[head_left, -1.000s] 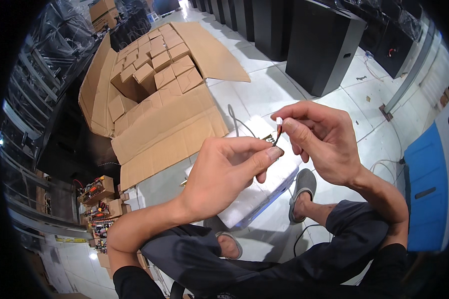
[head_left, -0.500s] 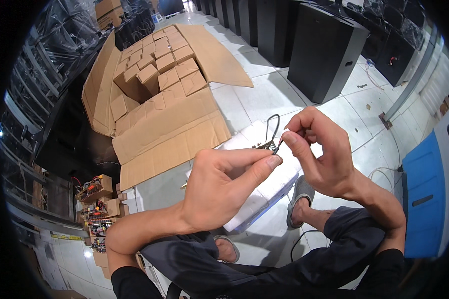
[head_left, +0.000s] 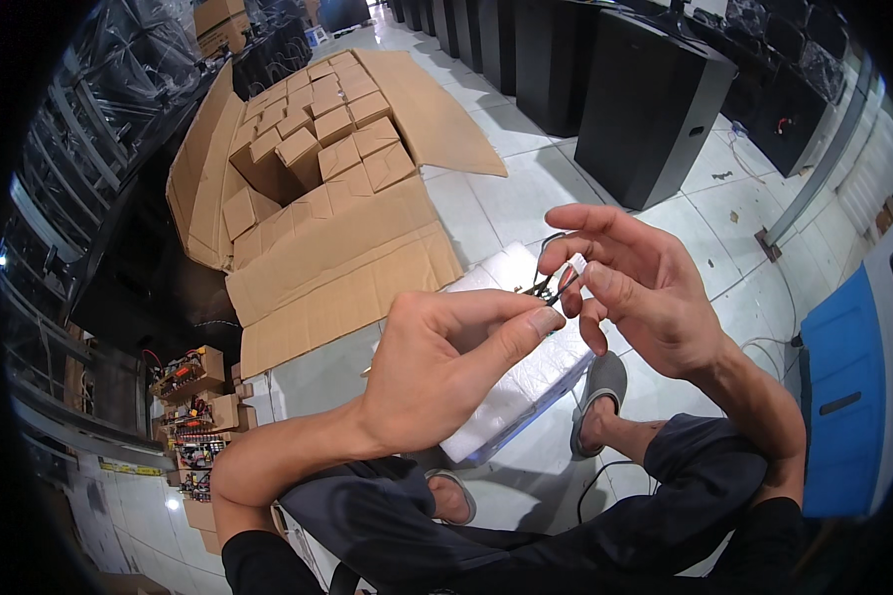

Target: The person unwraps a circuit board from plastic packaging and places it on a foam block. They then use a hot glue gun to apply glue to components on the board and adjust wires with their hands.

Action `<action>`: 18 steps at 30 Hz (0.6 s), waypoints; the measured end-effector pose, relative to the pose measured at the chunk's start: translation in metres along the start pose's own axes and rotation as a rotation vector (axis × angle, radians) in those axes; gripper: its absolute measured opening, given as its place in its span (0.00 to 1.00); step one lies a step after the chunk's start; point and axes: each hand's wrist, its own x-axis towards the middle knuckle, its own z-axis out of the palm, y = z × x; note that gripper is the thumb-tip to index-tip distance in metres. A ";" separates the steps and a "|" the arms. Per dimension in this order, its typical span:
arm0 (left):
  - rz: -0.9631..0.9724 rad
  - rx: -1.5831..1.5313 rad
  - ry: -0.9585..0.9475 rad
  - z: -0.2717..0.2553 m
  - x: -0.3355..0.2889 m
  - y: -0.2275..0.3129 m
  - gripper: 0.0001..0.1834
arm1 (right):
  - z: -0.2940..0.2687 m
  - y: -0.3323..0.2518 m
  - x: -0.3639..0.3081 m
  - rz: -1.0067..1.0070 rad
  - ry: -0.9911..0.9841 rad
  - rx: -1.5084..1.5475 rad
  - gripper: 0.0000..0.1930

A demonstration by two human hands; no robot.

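Observation:
My left hand (head_left: 456, 367) is closed, thumb and forefinger pinching thin black wires (head_left: 554, 298) above a white foam-covered block. A small white connector (head_left: 577, 264) at the wire ends sits by the thumb tip of my right hand (head_left: 655, 288). The right hand's fingers are spread apart around it; whether the thumb touches the connector I cannot tell. Behind the fingertips, a small dark part with a looped black cable (head_left: 544, 253) is partly hidden. The white foam block (head_left: 501, 402) stands on the floor between my feet, its side bluish.
A large open carton (head_left: 337, 238) packed with small brown boxes lies ahead on the left. Tall black cabinets (head_left: 645, 109) line the right side. Circuit boards in cardboard (head_left: 196, 426) stand at the left. A blue plastic piece (head_left: 848, 397) is at the right; cables trail over the tiles.
The right hand's fingers have spread from a pinch, and the white connector now shows more fully beside the thumb. My left hand keeps its pinch almost in place.

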 end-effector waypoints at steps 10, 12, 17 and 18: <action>0.045 -0.045 -0.004 0.007 0.002 -0.008 0.12 | 0.006 0.004 -0.006 -0.074 0.035 -0.166 0.18; -0.032 -0.027 -0.022 0.005 0.001 0.001 0.11 | 0.008 0.005 -0.008 -0.082 0.047 -0.209 0.18; -0.035 0.003 -0.013 0.004 -0.006 0.000 0.10 | 0.015 0.001 -0.010 -0.106 0.032 -0.147 0.20; 0.005 -0.003 -0.001 0.005 -0.006 -0.002 0.11 | 0.015 0.001 -0.010 -0.123 0.029 -0.143 0.21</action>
